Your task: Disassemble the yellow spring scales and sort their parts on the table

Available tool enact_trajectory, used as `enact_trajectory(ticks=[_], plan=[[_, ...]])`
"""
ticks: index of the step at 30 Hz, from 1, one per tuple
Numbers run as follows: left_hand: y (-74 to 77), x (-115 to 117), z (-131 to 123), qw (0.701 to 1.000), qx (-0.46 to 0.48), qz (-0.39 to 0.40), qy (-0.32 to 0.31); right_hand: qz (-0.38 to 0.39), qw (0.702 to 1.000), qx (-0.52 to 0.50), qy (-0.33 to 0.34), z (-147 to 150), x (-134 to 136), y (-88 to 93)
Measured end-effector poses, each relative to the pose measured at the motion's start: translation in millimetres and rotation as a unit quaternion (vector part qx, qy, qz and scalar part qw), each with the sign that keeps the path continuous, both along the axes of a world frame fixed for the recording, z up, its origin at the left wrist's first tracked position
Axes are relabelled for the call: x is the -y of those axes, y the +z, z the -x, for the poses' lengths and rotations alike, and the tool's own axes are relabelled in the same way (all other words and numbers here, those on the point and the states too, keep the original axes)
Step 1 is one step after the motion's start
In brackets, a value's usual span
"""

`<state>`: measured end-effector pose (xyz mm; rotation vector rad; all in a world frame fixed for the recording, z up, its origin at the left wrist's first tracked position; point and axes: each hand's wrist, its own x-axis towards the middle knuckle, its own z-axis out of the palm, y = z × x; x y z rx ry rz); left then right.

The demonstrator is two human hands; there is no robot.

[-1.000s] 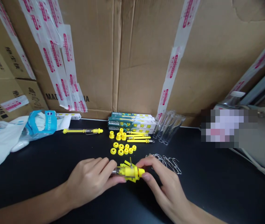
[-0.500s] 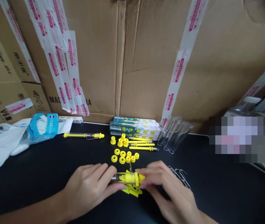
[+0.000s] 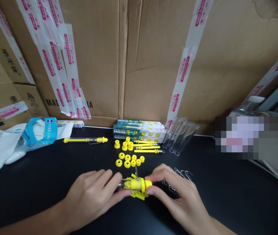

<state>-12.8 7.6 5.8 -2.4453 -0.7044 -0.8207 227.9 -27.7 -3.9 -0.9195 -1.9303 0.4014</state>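
My left hand is wrapped round the clear tube of a yellow spring scale, covering most of its left part. The scale lies level, its yellow end pointing right, and a metal hook sticks up from it. With thumb and forefinger, my right hand pinches the yellow end cap. Beneath the scale lies a small pile of flat yellow parts, partly hidden. Several wire hooks rest on the table just behind my right hand.
Beyond the hands lie yellow rings, taller yellow caps and yellow rods with springs. Printed boxes and clear tubes stand behind. Another spring scale and a tissue pack are at left. A cardboard wall closes the back.
My right hand's fingers have opened out a little and shifted slightly back along the cap, showing more of it. The view has tilted and shifted slightly.
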Motion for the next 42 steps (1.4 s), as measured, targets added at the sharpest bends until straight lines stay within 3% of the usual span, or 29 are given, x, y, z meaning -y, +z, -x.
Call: enact_trajectory(ticks=[6, 11, 17, 26, 32, 42], plan=[[-1.9, -0.2, 1.1, 1.0, 0.001, 0.016, 0.007, -0.048, 0.999, 0.011, 0.005, 1.8, 1.6, 1.0], [-2.7, 0.4, 2.1, 1.0, 0.002, 0.023, 0.008, -0.006, 0.998, 0.056, -0.035, 1.2, 0.3, 0.1], [-2.9, -0.2, 1.7, 1.0, -0.003, 0.025, 0.007, 0.025, 0.998, 0.045, -0.034, 2.2, 0.4, -2.1], [-2.7, 1.2, 2.4, 0.999, 0.002, 0.047, 0.004, -0.054, 0.998, 0.032, 0.0, 2.3, 3.8, -0.1], [-2.0, 1.2, 2.3, 0.999, 0.009, 0.049, -0.006, -0.011, 0.998, 0.055, -0.041, 1.5, 2.5, 1.5], [-1.9, 0.4, 1.8, 0.999, -0.003, 0.042, -0.001, 0.001, 1.0, 0.026, -0.004, 3.4, 5.2, -1.1]])
